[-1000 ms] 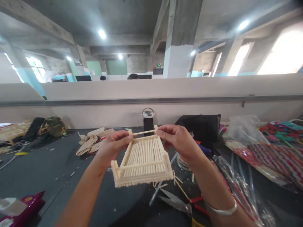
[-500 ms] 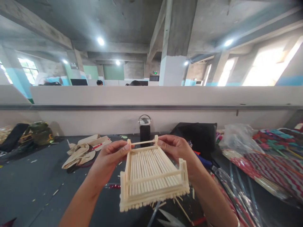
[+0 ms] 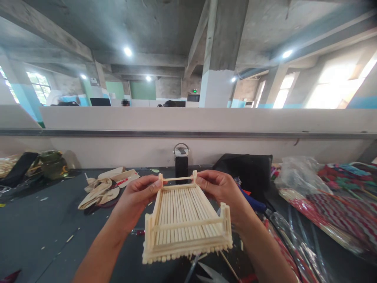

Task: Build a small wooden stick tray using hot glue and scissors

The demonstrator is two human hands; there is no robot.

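A small bed-like frame of pale wooden sticks (image 3: 182,216) is held up above the dark table, its slatted floor facing me. Short posts stand at its corners, and a crossbar joins each pair. My left hand (image 3: 140,194) pinches the far left post between thumb and fingers. At the far right post, my right hand (image 3: 216,186) grips in the same way. A thin stick (image 3: 178,179) spans the gap between the two held posts. The near end, with its row of round stick ends, juts toward me.
Beige cloth gloves (image 3: 101,190) lie at left, near a greenish jar (image 3: 53,164). A black phone (image 3: 182,167) stands behind the frame, beside a black bag (image 3: 250,169). Plastic-wrapped bundles (image 3: 321,212) crowd the right. A scissor-like metal blade (image 3: 207,273) and stick scraps lie below.
The frame's near end has swung slightly left and its tilt has shifted a little. Both hands keep their grip on the far posts.
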